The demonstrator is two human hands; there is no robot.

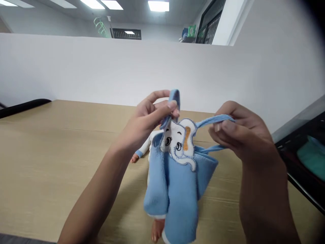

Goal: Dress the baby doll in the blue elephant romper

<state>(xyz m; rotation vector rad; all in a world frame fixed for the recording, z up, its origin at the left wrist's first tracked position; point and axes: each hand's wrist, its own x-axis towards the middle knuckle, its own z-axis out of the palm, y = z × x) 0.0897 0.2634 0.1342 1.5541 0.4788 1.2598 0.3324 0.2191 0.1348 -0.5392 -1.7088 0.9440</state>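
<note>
Blue doll overalls (181,193) hang in the middle, with a white elephant patch (177,139) on the bib. Pinched between thumb and fingers of my left hand (157,113) is one blue strap, bent into a loop. My right hand (241,130) closes on the other strap (214,119) and pulls it out to the right. Behind the overalls lies a doll on the table; its small hand (134,158), a white sleeve with a blue cuff (144,149) and a foot (157,230) show. The cloth hides most of the doll.
A tan tabletop (63,152) spreads beneath, with a white partition (114,71) along its far side. A black bin or tray with teal cloth (312,157) stands at the right. A black curved object (25,106) is at the left edge.
</note>
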